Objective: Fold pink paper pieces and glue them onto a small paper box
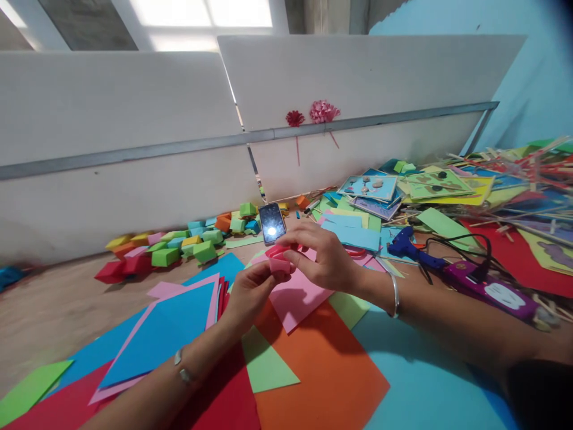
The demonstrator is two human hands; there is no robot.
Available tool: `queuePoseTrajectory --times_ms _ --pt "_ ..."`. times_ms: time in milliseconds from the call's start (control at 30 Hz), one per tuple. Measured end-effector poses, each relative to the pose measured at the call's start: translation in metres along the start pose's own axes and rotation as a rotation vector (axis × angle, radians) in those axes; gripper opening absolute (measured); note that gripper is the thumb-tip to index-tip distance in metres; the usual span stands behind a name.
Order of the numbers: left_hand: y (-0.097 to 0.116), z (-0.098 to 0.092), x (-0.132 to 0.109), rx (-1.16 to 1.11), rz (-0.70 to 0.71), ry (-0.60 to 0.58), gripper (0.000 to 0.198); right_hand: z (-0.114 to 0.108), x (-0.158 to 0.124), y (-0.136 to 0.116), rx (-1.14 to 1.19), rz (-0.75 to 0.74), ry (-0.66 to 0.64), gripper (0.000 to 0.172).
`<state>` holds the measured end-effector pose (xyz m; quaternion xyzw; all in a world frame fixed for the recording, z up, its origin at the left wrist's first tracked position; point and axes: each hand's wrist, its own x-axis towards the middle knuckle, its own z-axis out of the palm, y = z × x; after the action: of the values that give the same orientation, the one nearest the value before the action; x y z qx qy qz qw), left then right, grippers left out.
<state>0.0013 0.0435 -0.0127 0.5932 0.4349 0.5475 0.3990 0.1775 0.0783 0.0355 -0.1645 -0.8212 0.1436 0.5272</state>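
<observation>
Between my two hands is a small folded piece of pink paper, held up above the sheets. My left hand pinches its lower edge from the left. From the right, my right hand has its thumb and fingers closed on the upper part of the same paper, where a redder strip shows. The fingertips hide some of the folds. Beneath them lies a flat pink sheet on a large orange sheet. Just behind the hands is a phone.
Several colourful paper cubes line the white board's base at left. At right lie a blue glue gun, a purple power strip, picture cards and sticks. Blue sheets are stacked at left. Paper flowers hang on the board.
</observation>
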Motion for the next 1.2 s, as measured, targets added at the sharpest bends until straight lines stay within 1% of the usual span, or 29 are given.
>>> queuePoseTrajectory --times_ms 100,167,233,367,433,533,600,667,833,1000,1200 --pt "0.0017 -0.0009 -0.0002 0.036 0.003 -0.006 0.023 -0.0043 0.0028 -0.0025 0.019 0.077 -0.071 0.006" --pt "0.0026 -0.0018 0.0000 0.063 0.004 -0.011 0.024 -0.0062 0.0034 -0.0029 0.039 0.124 -0.082 0.006" --pt "0.0031 -0.0026 0.0004 0.090 0.002 -0.009 0.024 -0.0072 0.0034 -0.0034 0.038 0.136 -0.077 0.007" --pt "0.0030 -0.0027 0.0006 0.136 -0.006 0.019 0.022 -0.0066 0.0028 -0.0051 -0.012 0.072 -0.084 0.016" --pt "0.0023 -0.0023 0.0005 0.152 -0.004 0.037 0.022 -0.0064 0.0029 -0.0055 -0.037 0.038 -0.120 0.017" --pt "0.0007 -0.0023 0.0007 0.172 0.005 0.066 0.022 -0.0064 0.0033 -0.0043 -0.074 -0.009 -0.196 0.012" --pt "-0.0004 -0.0024 0.0010 0.183 0.010 0.080 0.021 -0.0056 0.0029 -0.0027 -0.102 -0.021 -0.218 0.007" --pt "-0.0011 -0.0023 0.0012 0.191 0.006 0.084 0.020 -0.0041 0.0016 -0.0010 -0.137 0.007 -0.207 0.007" --pt "-0.0009 -0.0015 0.0004 0.214 -0.017 0.073 0.016 -0.0006 -0.0026 -0.0002 -0.182 0.117 -0.173 0.015" --pt "0.0009 -0.0007 -0.0003 0.233 -0.015 0.064 0.015 0.0003 -0.0044 -0.0007 -0.159 0.086 -0.123 0.017" --pt "0.0014 -0.0007 0.0000 0.257 0.031 0.073 0.014 0.0020 -0.0053 -0.0014 -0.147 0.057 -0.075 0.016"
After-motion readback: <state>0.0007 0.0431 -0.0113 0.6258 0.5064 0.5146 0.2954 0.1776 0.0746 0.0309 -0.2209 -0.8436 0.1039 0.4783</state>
